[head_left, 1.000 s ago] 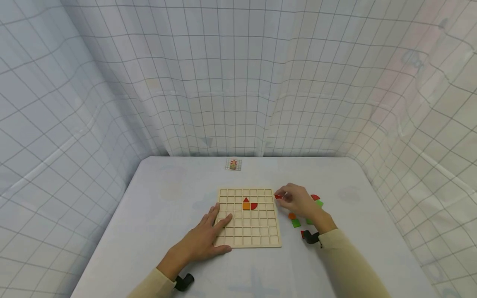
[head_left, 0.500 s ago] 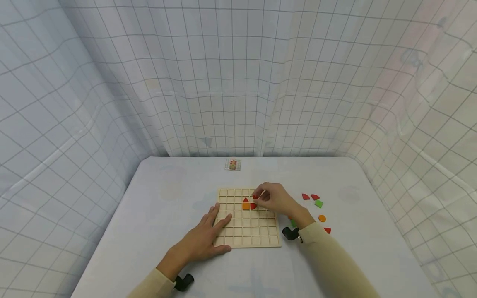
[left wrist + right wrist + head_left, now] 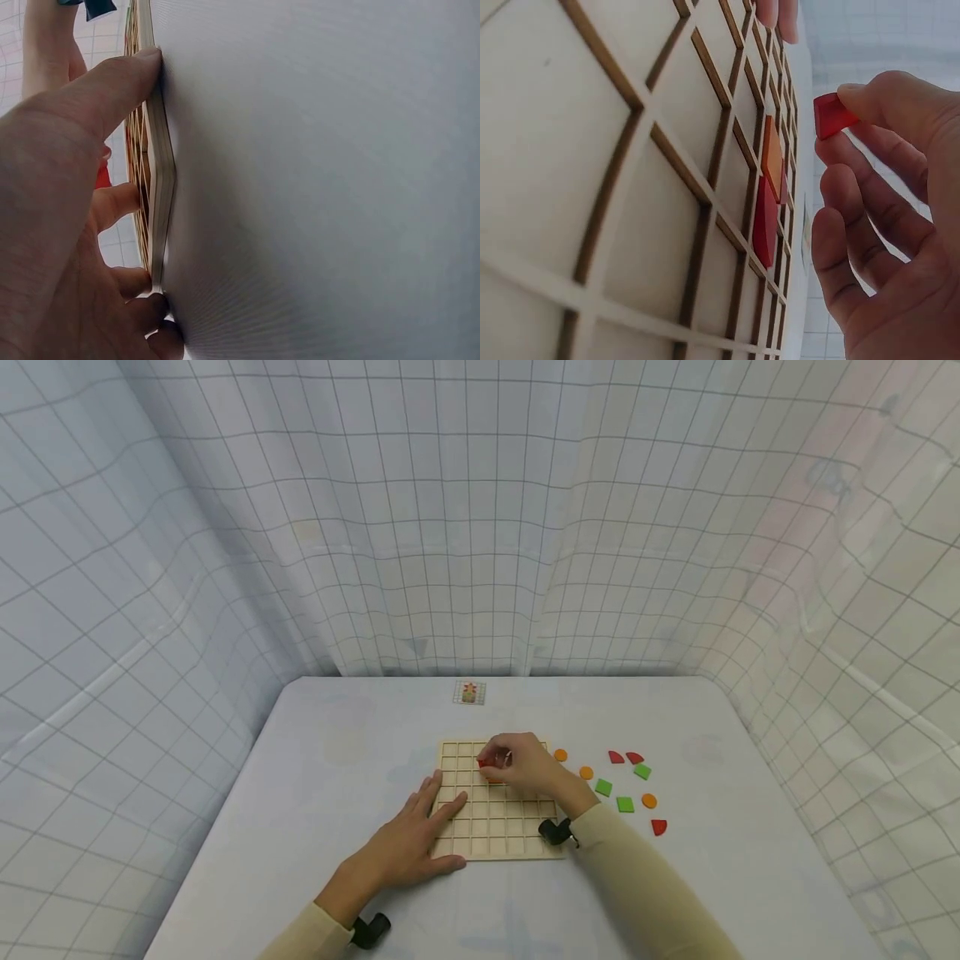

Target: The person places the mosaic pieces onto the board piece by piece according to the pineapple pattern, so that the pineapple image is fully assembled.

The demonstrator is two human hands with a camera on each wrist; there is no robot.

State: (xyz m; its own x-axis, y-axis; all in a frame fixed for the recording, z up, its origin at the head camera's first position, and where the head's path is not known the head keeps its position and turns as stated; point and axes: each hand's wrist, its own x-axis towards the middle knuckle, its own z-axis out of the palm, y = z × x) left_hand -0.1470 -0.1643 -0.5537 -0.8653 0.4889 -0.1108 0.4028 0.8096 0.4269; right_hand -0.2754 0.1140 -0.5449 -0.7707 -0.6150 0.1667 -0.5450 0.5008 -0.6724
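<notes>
Between thumb and fingertip, my right hand [image 3: 525,764] pinches a red quarter-circle tile [image 3: 831,115], held just above the wooden grid board [image 3: 498,831]. In the right wrist view an orange square tile [image 3: 772,157] and another red tile [image 3: 764,225] lie in the board's cells below it. A sliver of a third, reddish tile shows behind them. My left hand [image 3: 408,843] lies with fingers spread over the board's left edge and front corner. In the left wrist view its thumb [image 3: 124,86] touches the board's side.
To the right of the board lie loose tiles: orange circles [image 3: 649,801], green squares [image 3: 626,805] and red quarter-circles [image 3: 659,827], several in all. A small picture card [image 3: 469,692] lies behind the board. Gridded white curtains [image 3: 465,527] surround the white table [image 3: 337,735].
My right hand has carried the red tile leftward from beside the board to above its upper middle, uncovering loose tiles on the right. My left hand has stayed in place.
</notes>
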